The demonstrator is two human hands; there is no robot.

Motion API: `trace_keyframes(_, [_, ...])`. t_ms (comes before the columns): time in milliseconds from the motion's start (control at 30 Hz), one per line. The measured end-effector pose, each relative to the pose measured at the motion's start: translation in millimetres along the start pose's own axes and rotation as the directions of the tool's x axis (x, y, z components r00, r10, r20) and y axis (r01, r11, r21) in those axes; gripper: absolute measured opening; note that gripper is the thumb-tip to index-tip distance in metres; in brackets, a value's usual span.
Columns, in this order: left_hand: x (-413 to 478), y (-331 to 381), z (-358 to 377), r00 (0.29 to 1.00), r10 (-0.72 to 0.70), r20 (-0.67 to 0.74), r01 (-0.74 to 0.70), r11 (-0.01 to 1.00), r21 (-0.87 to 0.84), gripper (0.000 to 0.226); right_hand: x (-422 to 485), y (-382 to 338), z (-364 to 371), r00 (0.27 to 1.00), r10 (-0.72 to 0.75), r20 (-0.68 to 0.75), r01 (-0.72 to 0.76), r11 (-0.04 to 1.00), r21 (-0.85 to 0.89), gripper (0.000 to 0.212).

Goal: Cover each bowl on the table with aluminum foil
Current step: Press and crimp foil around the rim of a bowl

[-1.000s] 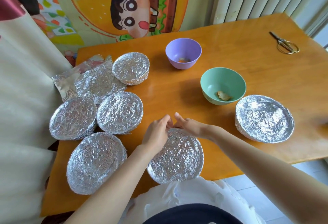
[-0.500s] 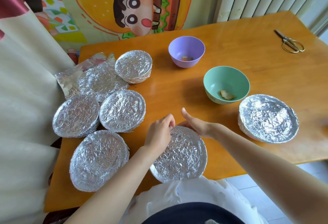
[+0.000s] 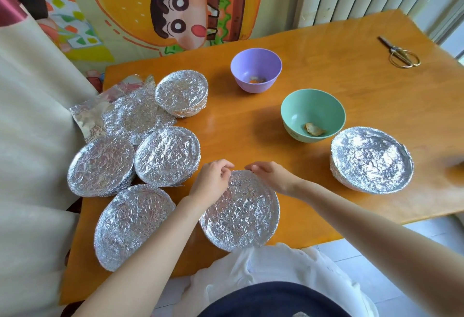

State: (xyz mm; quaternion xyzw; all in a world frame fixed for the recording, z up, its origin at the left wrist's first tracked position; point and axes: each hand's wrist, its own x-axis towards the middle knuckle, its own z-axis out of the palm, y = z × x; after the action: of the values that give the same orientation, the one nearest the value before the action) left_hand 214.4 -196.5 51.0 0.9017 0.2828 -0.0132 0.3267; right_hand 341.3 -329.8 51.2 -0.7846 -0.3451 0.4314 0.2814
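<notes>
On the table (image 3: 351, 85), the near bowl (image 3: 238, 236) sits at the front edge, foil (image 3: 248, 203) across its top; the purple bowl (image 3: 256, 70) and green bowl (image 3: 312, 115) stand bare. The left hand (image 3: 213, 182) and right hand (image 3: 272, 177) pinch the foil at the far rim, fingers curled; crimping it snugly downward all round should seal it best.

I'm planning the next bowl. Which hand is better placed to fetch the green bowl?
Right, probably. The right hand holds the far rim of the nearest foil-covered bowl, on the side of the green bowl; the left hand would have to cross over it.
</notes>
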Motion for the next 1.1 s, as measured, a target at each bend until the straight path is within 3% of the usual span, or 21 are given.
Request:
trace_keyframes(167, [6,-7,-4,0.999,-0.021,0.048,0.021,1.000,0.004,0.024,2,7,5,0.983,0.010,-0.185,-0.039,0.987,-0.153,0.030])
trace_keyframes(300, [6,-11,2,0.993,-0.058,0.105,0.055,0.998,0.034,0.029,0,8,11,0.985,0.027,-0.172,-0.061,0.979,-0.195,0.025])
trace_keyframes(600, [1,-4,12,0.987,-0.159,-0.013,0.159,0.987,-0.021,0.028,10,-6,-2,0.980,-0.080,-0.182,0.017,0.946,-0.324,0.030])
trace_keyframes(800, [-7,2,13,0.970,-0.181,0.161,0.198,0.975,-0.099,0.024,6,5,0,0.981,-0.115,-0.158,0.051,0.932,-0.359,0.025])
trace_keyframes(933, [-7,5,17,0.970,-0.183,0.161,0.202,0.974,-0.105,0.031,5,8,-3,0.981,-0.137,-0.137,0.080,0.929,-0.363,0.023])
trace_keyframes(1100, [-11,15,18,0.969,-0.182,0.166,0.205,0.969,-0.137,0.039,4,3,-3,0.951,-0.265,-0.159,0.187,0.903,-0.386,0.028])
